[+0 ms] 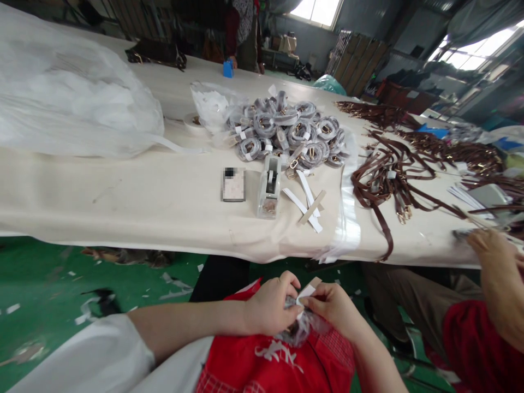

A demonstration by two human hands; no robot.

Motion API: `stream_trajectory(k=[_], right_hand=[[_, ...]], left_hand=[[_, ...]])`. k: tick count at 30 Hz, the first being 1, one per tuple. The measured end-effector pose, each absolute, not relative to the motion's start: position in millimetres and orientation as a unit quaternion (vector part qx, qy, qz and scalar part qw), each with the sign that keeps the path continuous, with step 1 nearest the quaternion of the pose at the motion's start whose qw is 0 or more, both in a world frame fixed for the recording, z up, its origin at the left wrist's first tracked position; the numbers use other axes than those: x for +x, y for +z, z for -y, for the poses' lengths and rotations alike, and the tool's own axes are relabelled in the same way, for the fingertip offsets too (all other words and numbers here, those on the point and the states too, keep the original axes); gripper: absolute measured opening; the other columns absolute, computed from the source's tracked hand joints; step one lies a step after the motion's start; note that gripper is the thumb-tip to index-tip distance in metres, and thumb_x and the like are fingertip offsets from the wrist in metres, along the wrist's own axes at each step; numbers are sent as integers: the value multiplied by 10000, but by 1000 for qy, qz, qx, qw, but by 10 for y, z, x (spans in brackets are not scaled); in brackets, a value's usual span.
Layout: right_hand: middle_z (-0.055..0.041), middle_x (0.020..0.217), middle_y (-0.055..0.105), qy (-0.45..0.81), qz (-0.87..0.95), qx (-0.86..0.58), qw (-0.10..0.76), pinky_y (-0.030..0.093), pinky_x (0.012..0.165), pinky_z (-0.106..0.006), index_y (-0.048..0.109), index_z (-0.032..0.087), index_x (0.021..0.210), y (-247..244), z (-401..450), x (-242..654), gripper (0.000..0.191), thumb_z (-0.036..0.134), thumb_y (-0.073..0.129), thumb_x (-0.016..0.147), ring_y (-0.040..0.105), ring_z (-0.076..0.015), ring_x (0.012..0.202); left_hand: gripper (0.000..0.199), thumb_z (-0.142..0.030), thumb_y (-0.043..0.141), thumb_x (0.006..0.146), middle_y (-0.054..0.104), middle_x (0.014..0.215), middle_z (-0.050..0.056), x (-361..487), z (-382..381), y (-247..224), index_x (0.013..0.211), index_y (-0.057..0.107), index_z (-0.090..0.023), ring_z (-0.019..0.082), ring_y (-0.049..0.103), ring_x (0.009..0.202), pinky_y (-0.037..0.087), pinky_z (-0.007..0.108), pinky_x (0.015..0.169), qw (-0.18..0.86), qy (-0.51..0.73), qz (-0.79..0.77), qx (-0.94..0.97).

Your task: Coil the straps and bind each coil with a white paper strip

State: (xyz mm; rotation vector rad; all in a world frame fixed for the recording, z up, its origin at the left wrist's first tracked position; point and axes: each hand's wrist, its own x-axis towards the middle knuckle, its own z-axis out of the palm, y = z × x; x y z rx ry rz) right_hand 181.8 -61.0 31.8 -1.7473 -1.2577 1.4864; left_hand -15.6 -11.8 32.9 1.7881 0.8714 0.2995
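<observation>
Over my lap, my left hand (272, 305) is closed around a strap coil wrapped in clear plastic (301, 332), whose inside is mostly hidden. My right hand (333, 308) pinches a paper strip (310, 289), white with a tan part, against that bundle. On the table ahead stands a clear tape dispenser (269, 188). Beside it lie several loose white and tan paper strips (309, 204). Behind them is a pile of plastic-wrapped strap coils (286, 128) with metal clips and white bands.
A large translucent plastic bag (77, 103) covers the table's left side. Flat clear plastic sleeves (346, 207) hang at the front edge. Brown straps (385, 174) lie to the right, near a co-worker's hand (493, 245). Another person (243, 33) stands across the table.
</observation>
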Motion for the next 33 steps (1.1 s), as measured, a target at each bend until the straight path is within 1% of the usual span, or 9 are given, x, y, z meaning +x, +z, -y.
stream_trajectory(k=[5, 11, 13, 15, 17, 20, 24, 29, 33], right_hand=[[-10, 640, 686, 576, 462, -631, 237, 404, 513, -231, 736, 140, 751, 288, 584, 1806, 350, 485, 777, 709, 540, -119, 535], [-2, 665, 625, 495, 535, -642, 239, 423, 591, -243, 673, 172, 651, 517, 596, 1717, 115, 215, 673, 758, 570, -147, 642], [-30, 800, 674, 472, 591, -617, 217, 475, 691, -255, 733, 191, 779, 655, 631, 1678, 136, 125, 614, 771, 625, -172, 758], [-61, 1033, 701, 442, 657, -585, 176, 516, 825, -279, 743, 239, 1060, 749, 693, 1642, 376, 65, 550, 788, 663, -201, 932], [-80, 1223, 662, 397, 701, -575, 144, 525, 934, -316, 651, 283, 1285, 764, 775, 1610, 545, 52, 517, 809, 650, -223, 1082], [-96, 1318, 627, 339, 715, -594, 142, 514, 1018, -373, 592, 294, 1370, 676, 898, 1564, 534, 115, 524, 872, 623, -255, 1174], [-115, 1313, 625, 327, 707, -604, 167, 505, 1043, -409, 608, 266, 1351, 581, 993, 1509, 497, 118, 507, 887, 609, -267, 1198], [-106, 1204, 664, 399, 653, -605, 219, 549, 955, -339, 706, 228, 1150, 652, 792, 1585, 400, 80, 510, 835, 658, -231, 1100], [-103, 1053, 707, 297, 669, -623, 276, 548, 903, -373, 711, 210, 1012, 813, 308, 1669, 230, 171, 529, 877, 681, -243, 991]], left_hand=[[325, -215, 645, 780, 745, 863, 23, -184, 111, 360, 1067, 495, -193, 217, 665, 795, 445, 311, 746, 540, 119, -357, 753], [277, -212, 614, 764, 728, 940, 57, -208, 55, 362, 1037, 589, -173, 223, 668, 838, 475, 294, 730, 540, 109, -317, 772], [229, -228, 586, 782, 727, 988, 77, -217, 14, 322, 994, 653, -172, 243, 666, 903, 489, 312, 788, 550, 82, -333, 761], [247, -233, 555, 799, 739, 981, 73, -232, -35, 265, 990, 701, -175, 253, 669, 924, 502, 332, 821, 583, 43, -353, 730], [306, -219, 546, 793, 754, 966, 52, -252, -82, 207, 1040, 720, -178, 241, 682, 905, 522, 316, 798, 624, 12, -350, 699], [347, -256, 525, 835, 765, 977, 40, -274, -123, 145, 1103, 721, -156, 206, 700, 877, 542, 267, 755, 671, 2, -321, 668], [428, -386, 470, 928, 761, 1019, 76, -285, -117, 119, 1156, 708, -112, 202, 697, 911, 540, 264, 791, 697, 17, -311, 646], [381, -333, 514, 898, 772, 1005, 69, -310, -102, 137, 1150, 723, -138, 228, 708, 896, 541, 273, 744, 676, 12, -325, 662], [350, -293, 530, 878, 769, 1052, 50, -353, -100, 140, 1133, 738, -177, 222, 707, 935, 536, 267, 772, 649, 39, -330, 685]])
